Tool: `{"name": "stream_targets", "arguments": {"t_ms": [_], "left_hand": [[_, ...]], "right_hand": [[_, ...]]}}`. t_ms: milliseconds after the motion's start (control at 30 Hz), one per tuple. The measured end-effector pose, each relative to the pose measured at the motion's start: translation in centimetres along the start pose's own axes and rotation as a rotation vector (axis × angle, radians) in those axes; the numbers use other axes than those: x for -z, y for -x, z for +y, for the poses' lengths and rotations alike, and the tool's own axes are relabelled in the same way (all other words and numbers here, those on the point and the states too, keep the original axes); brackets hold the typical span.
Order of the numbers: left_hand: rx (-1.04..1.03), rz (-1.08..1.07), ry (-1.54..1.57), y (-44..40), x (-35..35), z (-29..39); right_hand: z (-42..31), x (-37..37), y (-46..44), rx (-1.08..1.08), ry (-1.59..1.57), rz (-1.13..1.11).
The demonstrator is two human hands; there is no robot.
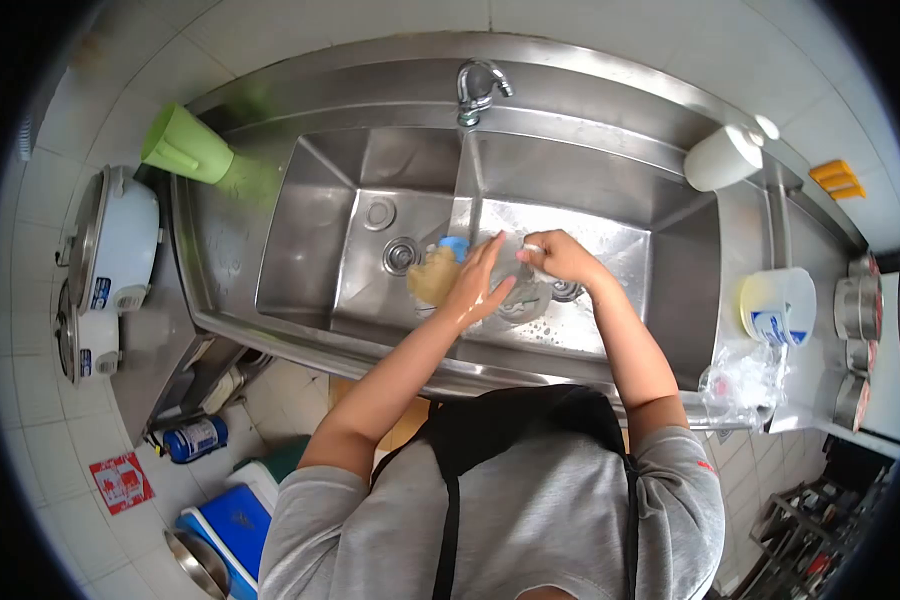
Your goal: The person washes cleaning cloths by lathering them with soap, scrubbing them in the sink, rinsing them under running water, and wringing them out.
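My left hand (475, 285) reaches over the sink divider with fingers stretched out and thumb apart, white suds on its wrist. Beside it, on the divider, lie a tan cloth-like thing (432, 277) and a small blue piece (456, 246). My right hand (562, 256) is closed over the right basin. A bit of white shows at its fingers; whether this is foam or a held thing is unclear. Just below the hands is a clear, round, bowl-like thing (526, 300), partly hidden. I cannot tell whether either hand touches it.
Behind the double sink (315, 235) rises a faucet (475, 95). A green pitcher (185, 145) lies tilted at left, near rice cookers (125, 240). To the right are a white bottle (720, 160), a clear tub (778, 305) and a plastic bag (745, 380).
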State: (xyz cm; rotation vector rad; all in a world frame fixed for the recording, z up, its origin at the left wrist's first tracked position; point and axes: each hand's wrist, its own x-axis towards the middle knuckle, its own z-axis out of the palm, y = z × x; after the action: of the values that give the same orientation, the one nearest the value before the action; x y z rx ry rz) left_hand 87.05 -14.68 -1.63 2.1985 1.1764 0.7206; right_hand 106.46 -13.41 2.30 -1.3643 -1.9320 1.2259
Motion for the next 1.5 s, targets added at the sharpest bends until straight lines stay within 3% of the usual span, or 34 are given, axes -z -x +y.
{"name": "stream_targets", "arguments": {"t_ms": [33, 100, 133, 267, 367, 400, 433, 500, 567, 633, 667, 700, 733, 833, 900, 1000, 1033, 1100, 1167, 1200, 1300, 1333, 1433, 1467, 1500], "left_hand": [[0.017, -0.06, 0.286, -1.2, -0.5, 0.8], [0.272, -0.323, 0.581, -3.6, -0.4, 2.2], [0.402, -0.463, 0.718, -4.6, -0.2, 3.0], [0.299, -0.521, 0.614, -6.3, -3.8, 0.1], [0.395, -0.558, 0.549, -8.6, -1.6, 1.8], [0.394, -0.418, 0.483, -9.9, -3.8, -0.2], [0.342, -0.375, 0.512, -10.9, -3.1, 1.6], [0.241, -0.286, 0.568, -12.5, 0.2, 7.5], [0.152, -0.271, 0.54, -14.1, 0.8, 10.7], [0.064, -0.3, 0.583, -15.2, 1.0, 13.7], [0.155, -0.381, 0.835, -15.5, 0.8, 14.7], [0.17, -0.363, 0.921, -15.7, 1.1, 15.2], [0.19, -0.348, 1.004, -15.5, 1.5, 15.5], [0.31, -0.253, 1.083, -15.0, 1.6, 12.7], [0.44, -0.129, 1.08, -14.4, 0.2, 9.2], [0.962, -0.35, 1.279, -13.6, -0.9, 7.6], [0.822, -0.384, 1.471, -13.6, -1.4, 7.2], [0.51, -0.44, 1.836, -13.7, -2.6, 6.2], [0.439, -0.529, 2.059, -14.7, -4.0, 3.7], [0.439, -0.549, 2.139, -15.5, -4.7, 3.0], [0.461, -0.596, 2.38, -16.6, -5.7, 1.5], [0.473, -0.607, 2.461, -16.5, -5.9, 1.4], [0.642, -0.198, 1.847, -18.0, -5.4, 3.0], [0.596, -0.139, 1.872, -18.5, -5.4, 3.6], [0.628, -0.071, 1.77, -19.2, -5.5, 4.1]], "right_hand": [[-1.8, 1.2, 0.7, -0.015, 0.018, 0.024], [-5.0, 3.3, 1.6, -0.035, 0.059, 0.081], [-6.0, 3.9, 2.1, 0.074, 0.086, 0.204], [-9.0, 7.2, 4.8, 0.049, -0.076, 0.456], [-5.6, 9.1, 6.0, 0.085, -0.209, 0.773], [-3.1, 9.5, 6.2, 0.125, -0.281, 0.836], [-0.4, 8.9, 5.9, 0.086, -0.537, 0.813], [0.8, 6.3, 5.4, -0.121, -0.394, 0.838], [7.5, 3.1, 3.2, -0.05, -0.448, 0.642], [11.1, -0.6, 1.6, -0.213, -0.787, 0.732], [11.8, -2.3, 0.9, -0.27, -0.978, 0.784], [11.4, -3.3, -0.1, -0.281, -1.213, 0.816], [9.7, -2.9, -0.1, -0.428, -1.454, 0.878], [5.4, 0.6, 0.2, 0.102, -1.712, 0.824], [5.8, 2.6, -1.8, 0.309, -1.689, 0.898], [2.4, 4.1, -2.4, 0.104, -1.225, 0.979], [0.6, 3.8, -2.6, 0.035, -0.913, 0.928], [-0.9, 1.5, -3.8, 0.024, -0.109, 1.086], [-3.9, 0.3, -2.7, 0.246, 0.503, 1.029], [-4.6, 0.1, -2.3, 0.347, 0.581, 0.96], [-4.5, 0.3, -2.9, 0.451, 0.362, 0.922], [-4.2, 0.8, -2.9, 0.342, 0.175, 0.954], [-2.7, 4.4, -3.9, 0.132, -0.657, 1.024], [-2.8, 5.6, -3.6, 0.31, -0.993, 1.005], [-1.9, 6.5, -3.4, 0.338, -1.189, 0.917]]}}
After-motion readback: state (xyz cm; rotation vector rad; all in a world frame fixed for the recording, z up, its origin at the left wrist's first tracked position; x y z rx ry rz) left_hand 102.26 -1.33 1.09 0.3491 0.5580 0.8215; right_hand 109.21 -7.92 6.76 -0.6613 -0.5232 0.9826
